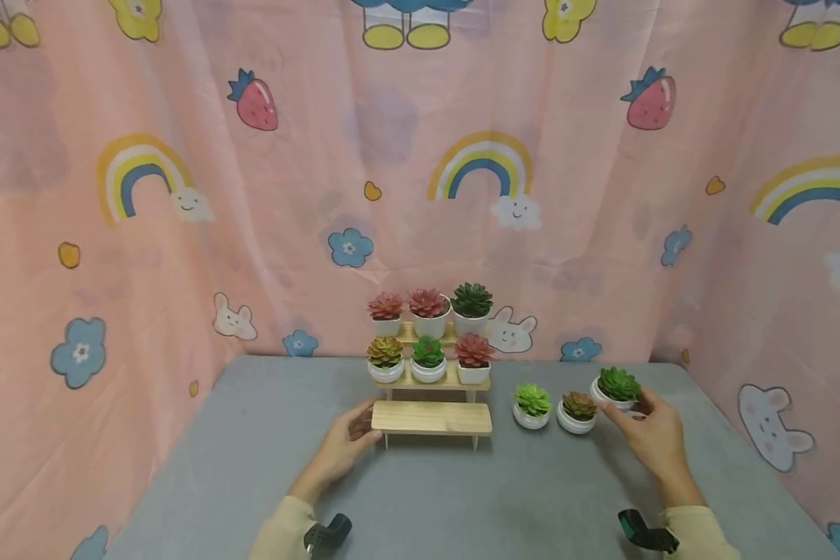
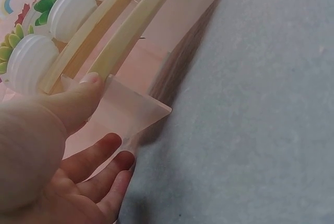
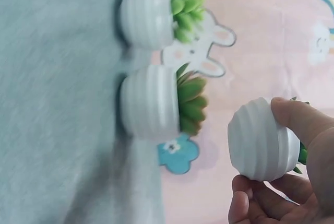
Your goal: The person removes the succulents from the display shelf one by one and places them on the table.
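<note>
A tiered wooden display stand (image 1: 430, 418) stands on the table. My left hand (image 1: 341, 439) is at the left end of its lowest step, the thumb against the step's edge (image 2: 117, 57) and the other fingers beside the clear leg (image 2: 130, 101). My right hand (image 1: 654, 435) grips a green potted succulent (image 1: 617, 385) by its white ribbed pot (image 3: 261, 140), raised off the table. Two more potted succulents sit left of it: a bright green one (image 1: 532, 404) and a brownish one (image 1: 577, 412).
Several potted succulents fill the upper two steps, among them a yellowish one (image 1: 385, 358), a green one (image 1: 428, 358) and a dark green one (image 1: 472, 307). The lowest step is bare wood. A pink patterned curtain (image 1: 308, 233) hangs behind the grey table (image 1: 448, 505).
</note>
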`<action>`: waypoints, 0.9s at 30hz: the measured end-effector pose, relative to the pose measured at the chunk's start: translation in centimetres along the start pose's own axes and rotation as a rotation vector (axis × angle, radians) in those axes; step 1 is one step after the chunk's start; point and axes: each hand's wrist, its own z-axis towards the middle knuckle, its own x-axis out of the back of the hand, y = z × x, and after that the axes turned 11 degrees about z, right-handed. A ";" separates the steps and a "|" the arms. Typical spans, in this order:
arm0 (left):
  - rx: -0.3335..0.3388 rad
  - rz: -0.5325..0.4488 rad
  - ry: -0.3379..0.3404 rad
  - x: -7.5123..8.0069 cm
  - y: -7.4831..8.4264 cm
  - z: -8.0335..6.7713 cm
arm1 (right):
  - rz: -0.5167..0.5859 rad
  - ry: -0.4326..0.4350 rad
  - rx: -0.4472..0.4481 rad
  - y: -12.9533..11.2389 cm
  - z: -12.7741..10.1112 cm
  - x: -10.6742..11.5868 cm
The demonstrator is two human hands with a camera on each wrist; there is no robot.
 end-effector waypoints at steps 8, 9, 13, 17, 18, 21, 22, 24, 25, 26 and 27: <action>-0.006 0.003 -0.004 0.2 -0.3 0.2 | 0.007 -0.002 -0.144 1.7 0.7 0.1; -0.007 0.001 -0.009 0.2 -0.3 0.2 | 0.006 -0.004 -0.169 2.0 0.8 0.1; -0.005 0.000 -0.016 0.3 0.0 0.1 | -0.015 -0.003 -0.221 2.9 1.0 0.1; -0.018 0.010 -0.005 0.5 0.2 -0.1 | -0.025 -0.009 -0.217 3.4 1.1 -0.2; -0.021 0.015 -0.006 0.5 0.2 -0.1 | -0.031 -0.012 -0.214 3.6 1.1 -0.2; -0.029 0.031 -0.015 0.3 0.0 -0.2 | -0.058 -0.013 -0.203 4.1 1.0 -0.2; -0.032 0.035 -0.018 0.2 0.0 -0.2 | -0.070 -0.014 -0.202 4.3 1.0 -0.2; -0.020 0.028 -0.018 0.1 0.0 -0.2 | -0.084 -0.016 -0.206 4.7 1.1 -0.2; -0.019 0.026 -0.014 0.1 0.1 -0.2 | -0.090 -0.017 -0.209 4.9 1.1 -0.2; -0.020 0.023 -0.009 0.1 0.2 -0.2 | -0.087 -0.020 -0.215 4.9 1.2 -0.3; -0.021 0.020 -0.004 0.2 0.3 -0.2 | -0.083 -0.020 -0.219 5.0 1.2 -0.4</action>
